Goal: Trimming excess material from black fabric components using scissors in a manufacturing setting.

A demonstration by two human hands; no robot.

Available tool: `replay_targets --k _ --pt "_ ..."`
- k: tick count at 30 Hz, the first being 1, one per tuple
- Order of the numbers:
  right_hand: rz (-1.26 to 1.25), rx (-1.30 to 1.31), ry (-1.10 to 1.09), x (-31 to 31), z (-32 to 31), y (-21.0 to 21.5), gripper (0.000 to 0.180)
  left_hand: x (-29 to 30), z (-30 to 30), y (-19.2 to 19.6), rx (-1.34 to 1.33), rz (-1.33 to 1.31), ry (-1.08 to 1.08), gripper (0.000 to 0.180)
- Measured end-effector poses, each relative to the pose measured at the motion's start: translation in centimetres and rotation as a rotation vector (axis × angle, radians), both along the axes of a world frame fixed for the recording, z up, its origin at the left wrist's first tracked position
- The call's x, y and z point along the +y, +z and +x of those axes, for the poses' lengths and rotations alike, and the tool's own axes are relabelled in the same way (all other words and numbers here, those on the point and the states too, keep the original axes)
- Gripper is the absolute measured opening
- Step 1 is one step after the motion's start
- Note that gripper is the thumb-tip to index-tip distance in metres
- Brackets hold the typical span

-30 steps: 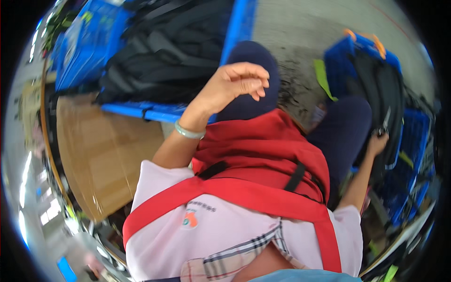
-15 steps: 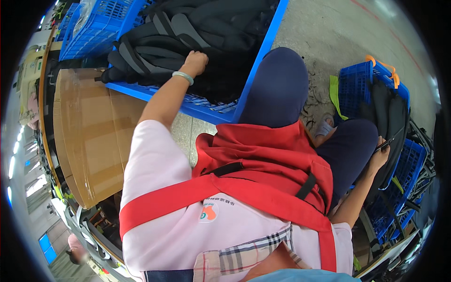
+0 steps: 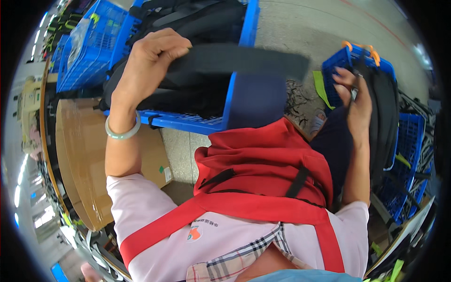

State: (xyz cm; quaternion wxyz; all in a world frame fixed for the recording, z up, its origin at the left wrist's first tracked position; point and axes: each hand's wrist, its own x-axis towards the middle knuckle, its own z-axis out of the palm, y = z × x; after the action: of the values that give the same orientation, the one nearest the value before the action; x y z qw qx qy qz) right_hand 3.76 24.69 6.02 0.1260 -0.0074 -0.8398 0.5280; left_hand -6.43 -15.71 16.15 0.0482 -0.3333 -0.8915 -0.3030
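Note:
My left hand is raised over the blue crate, its fingers pinched on one end of a black padded strap. The strap stretches out to the right, its far end free and smeared by motion. In the crate lies a heap of similar black pieces. Over on the right, my right hand is lifted above my thigh, wrapped round dark scissors that are partly blurred. A gap separates the scissors from the strap's free end.
Beside the crate stands a cardboard box, with another blue basket behind. To the right, a blue basket with an orange tie stands near black padded pieces and a lower basket. Dark scraps litter the floor.
My left hand has come up from the heap in the crate with a black strap. My right hand, with the scissors, has risen from beside my thigh.

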Motion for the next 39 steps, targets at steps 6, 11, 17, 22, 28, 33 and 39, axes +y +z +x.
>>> replay_targets --k 6,11,17,22,28,33,39 --pt "-0.061 -0.415 0.515 -5.7 0.6 3.7 0.037 7.8 1.1 0.2 -0.083 -0.118 -0.322 0.003" --pt "-0.378 -0.451 0.45 -6.0 3.5 -0.2 0.027 9.7 2.8 -3.5 0.264 0.275 -0.203 0.003" --pt "-0.485 -0.39 0.397 -4.5 4.1 -0.5 0.029 9.4 8.8 -10.4 -1.127 0.423 -0.142 0.013" --pt "-0.524 -0.394 0.366 -5.8 4.8 -0.6 0.026 13.7 10.3 -14.0 -1.196 1.0 -0.139 0.019" --pt "-0.777 -0.391 0.215 -5.9 4.8 -1.3 0.017 13.8 9.1 -14.5 -1.384 1.252 -0.145 0.018" --pt "-0.729 -0.4 0.219 -6.0 4.5 -1.5 0.018 14.4 9.0 -15.2 -1.384 1.244 -0.177 0.02" --pt "-0.536 -0.362 0.109 -6.2 5.1 -1.0 0.019 15.2 8.5 -14.4 -1.27 1.247 -0.093 0.021"
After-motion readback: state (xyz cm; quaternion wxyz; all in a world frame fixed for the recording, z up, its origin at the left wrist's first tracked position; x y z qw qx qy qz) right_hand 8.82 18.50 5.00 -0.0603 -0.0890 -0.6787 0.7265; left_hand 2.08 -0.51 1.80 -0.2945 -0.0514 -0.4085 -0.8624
